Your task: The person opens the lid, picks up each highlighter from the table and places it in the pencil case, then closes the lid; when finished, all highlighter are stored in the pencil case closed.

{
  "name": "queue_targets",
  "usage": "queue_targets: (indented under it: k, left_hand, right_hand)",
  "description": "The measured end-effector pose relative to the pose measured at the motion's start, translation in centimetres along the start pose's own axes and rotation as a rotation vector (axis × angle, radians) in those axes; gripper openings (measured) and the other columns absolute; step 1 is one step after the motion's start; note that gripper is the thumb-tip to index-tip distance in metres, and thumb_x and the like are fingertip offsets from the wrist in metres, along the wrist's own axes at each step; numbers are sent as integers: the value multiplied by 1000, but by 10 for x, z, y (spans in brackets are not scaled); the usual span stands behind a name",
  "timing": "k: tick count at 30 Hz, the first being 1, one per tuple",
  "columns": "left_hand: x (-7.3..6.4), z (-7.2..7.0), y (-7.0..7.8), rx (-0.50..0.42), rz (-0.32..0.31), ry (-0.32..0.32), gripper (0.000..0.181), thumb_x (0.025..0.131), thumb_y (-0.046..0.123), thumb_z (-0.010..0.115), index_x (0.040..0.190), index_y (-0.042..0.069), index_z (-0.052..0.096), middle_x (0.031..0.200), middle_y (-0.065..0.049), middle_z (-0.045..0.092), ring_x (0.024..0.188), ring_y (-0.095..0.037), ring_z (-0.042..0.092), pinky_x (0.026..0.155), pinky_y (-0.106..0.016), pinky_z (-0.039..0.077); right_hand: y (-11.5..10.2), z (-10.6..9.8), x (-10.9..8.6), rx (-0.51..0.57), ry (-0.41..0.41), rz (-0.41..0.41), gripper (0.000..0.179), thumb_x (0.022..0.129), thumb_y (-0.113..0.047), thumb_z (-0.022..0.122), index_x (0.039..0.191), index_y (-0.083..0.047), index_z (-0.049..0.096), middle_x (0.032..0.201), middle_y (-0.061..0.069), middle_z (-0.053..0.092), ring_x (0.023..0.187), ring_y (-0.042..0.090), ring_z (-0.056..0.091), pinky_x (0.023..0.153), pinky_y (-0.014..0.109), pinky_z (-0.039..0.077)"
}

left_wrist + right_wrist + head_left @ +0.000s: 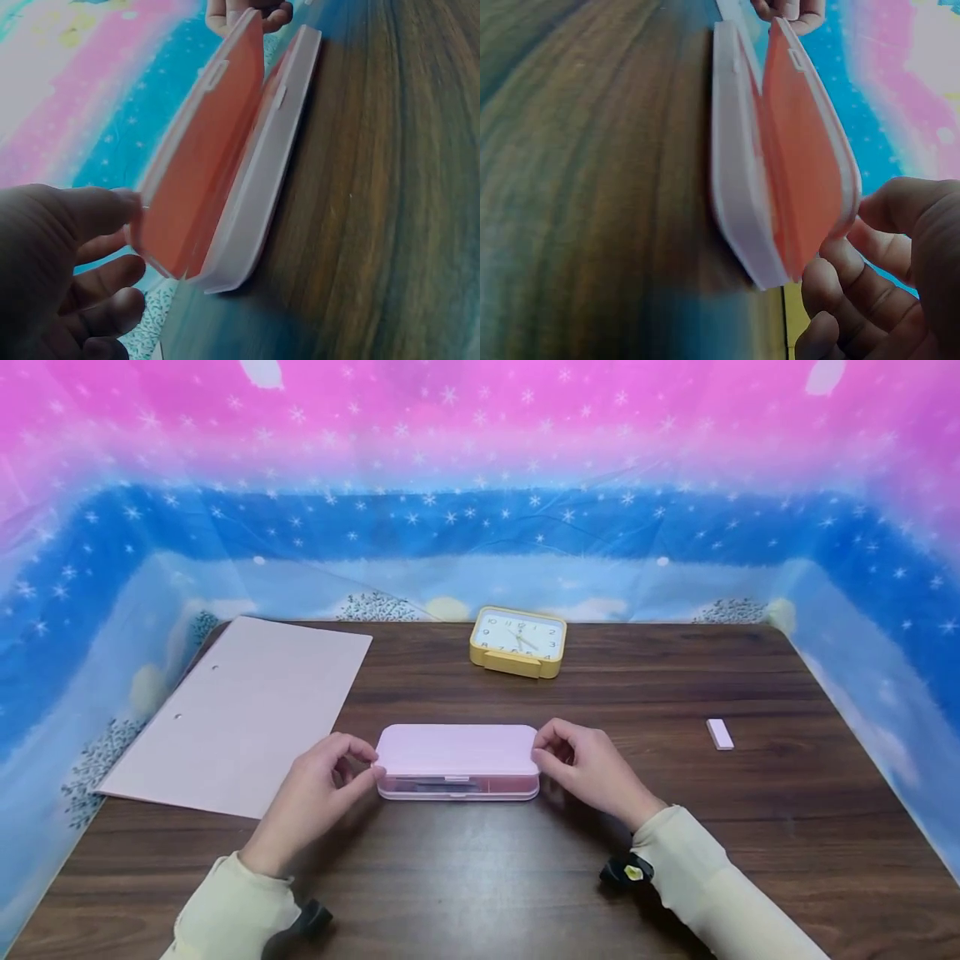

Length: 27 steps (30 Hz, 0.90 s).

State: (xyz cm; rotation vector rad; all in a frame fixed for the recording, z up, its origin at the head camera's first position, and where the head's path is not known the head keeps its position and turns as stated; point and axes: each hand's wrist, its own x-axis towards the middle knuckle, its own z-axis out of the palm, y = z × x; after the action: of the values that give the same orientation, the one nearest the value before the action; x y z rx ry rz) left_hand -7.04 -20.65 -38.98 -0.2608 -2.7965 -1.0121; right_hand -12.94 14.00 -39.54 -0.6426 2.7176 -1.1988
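A pink pencil case [457, 750] lies on the table with its lid part-way up, hinged at the far side. The left hand [318, 789] pinches the lid's left end between thumb and fingers. At the opposite end, the right hand [592, 767] pinches the lid in the same manner. Both wrist views show the lid [206, 161] tilted away from the base [739, 165], its inner side looking orange-red. Through the front gap in the head view something dark shows inside; its kind cannot be made out.
A yellow alarm clock [517, 643] stands behind the case. To the left lies a large pale sheet or folder [247, 718] with two small holes. A small whitish-pink block [719, 734], like an eraser, lies at the right. Patterned cloth [480, 527] surrounds the wooden table [465, 877].
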Motion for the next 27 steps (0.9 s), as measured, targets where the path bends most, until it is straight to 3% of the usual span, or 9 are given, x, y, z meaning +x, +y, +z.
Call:
queue_targets:
  k: [6, 17, 27]
  left_hand:
    - [1, 8, -2, 38, 45, -38, 25, 80, 16, 82, 100, 9, 68, 93, -2, 61, 71, -12, 50, 63, -24, 44]
    - [1, 11, -5, 54, 51, -57, 30, 79, 16, 82, 103, 8, 67, 96, -3, 62, 70, -12, 49, 63, -24, 44]
    - [9, 2, -1, 82, -11, -152, 33, 78, 18, 84, 103, 8, 65, 98, -6, 64, 76, -15, 51, 68, -30, 45]
  right_hand:
    - [6, 6, -4, -39, -40, 30, 6, 93, -23, 68, 95, -23, 62, 78, -8, 60, 72, 13, 56, 64, 25, 49]
    - [11, 9, -3, -52, -80, 33, 10, 92, -21, 69, 95, -23, 60, 80, -8, 61, 70, 10, 56, 64, 24, 50]
    - [5, 7, 3, -60, -145, 29, 10, 93, -21, 68, 96, -20, 58, 79, -8, 62, 66, 8, 57, 65, 25, 49]
